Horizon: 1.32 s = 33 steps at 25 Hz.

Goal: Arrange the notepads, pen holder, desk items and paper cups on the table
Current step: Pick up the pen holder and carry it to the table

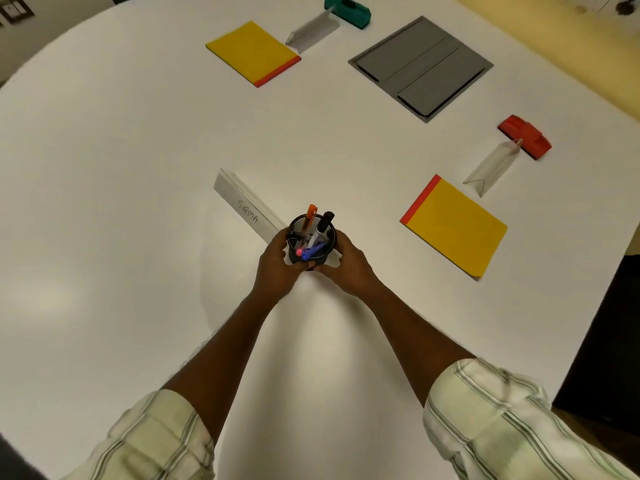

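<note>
Pen holder (329, 243), black mesh, stands near the middle of the table (138, 202), just beside the SIGMA name card (242, 202), apparently resting on it; left hand (277, 266) and right hand (350, 268) curl their grip round its sides.

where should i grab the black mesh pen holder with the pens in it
Grip the pen holder by its round side wall, from left and right, as the left hand and right hand do: it stands upright and pens crowd its open top.
</note>
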Each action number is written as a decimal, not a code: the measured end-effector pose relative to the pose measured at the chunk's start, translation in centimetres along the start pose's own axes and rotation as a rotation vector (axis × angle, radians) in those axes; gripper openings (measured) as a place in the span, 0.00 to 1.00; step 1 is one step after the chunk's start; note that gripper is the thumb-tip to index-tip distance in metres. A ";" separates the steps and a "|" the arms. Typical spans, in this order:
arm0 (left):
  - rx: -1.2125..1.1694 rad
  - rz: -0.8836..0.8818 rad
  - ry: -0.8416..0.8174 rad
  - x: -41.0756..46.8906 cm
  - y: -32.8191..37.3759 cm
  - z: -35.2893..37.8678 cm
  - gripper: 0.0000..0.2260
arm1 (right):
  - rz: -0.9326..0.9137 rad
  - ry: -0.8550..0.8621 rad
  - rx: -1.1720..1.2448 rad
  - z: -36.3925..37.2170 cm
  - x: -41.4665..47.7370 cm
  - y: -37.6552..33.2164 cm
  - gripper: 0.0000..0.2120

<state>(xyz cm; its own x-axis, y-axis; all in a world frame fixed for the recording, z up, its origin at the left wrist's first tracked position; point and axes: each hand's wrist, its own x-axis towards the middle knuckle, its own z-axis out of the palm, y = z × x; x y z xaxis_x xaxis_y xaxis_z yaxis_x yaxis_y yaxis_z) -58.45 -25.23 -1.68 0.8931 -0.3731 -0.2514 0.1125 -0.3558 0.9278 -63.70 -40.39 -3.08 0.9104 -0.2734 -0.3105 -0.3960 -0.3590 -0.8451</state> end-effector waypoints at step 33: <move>-0.030 0.248 0.363 -46.0 6.3 1.7 0.32 | -0.471 -0.148 -0.149 -3.5 -41.9 -6.7 0.22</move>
<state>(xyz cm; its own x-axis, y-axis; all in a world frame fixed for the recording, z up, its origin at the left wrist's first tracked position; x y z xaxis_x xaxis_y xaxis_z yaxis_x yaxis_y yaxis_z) -99.51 -11.76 15.29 0.9892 -0.1166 0.0885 -0.1170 -0.2664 0.9567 -99.66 -29.66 17.12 0.9970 0.0738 0.0213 0.0578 -0.5392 -0.8402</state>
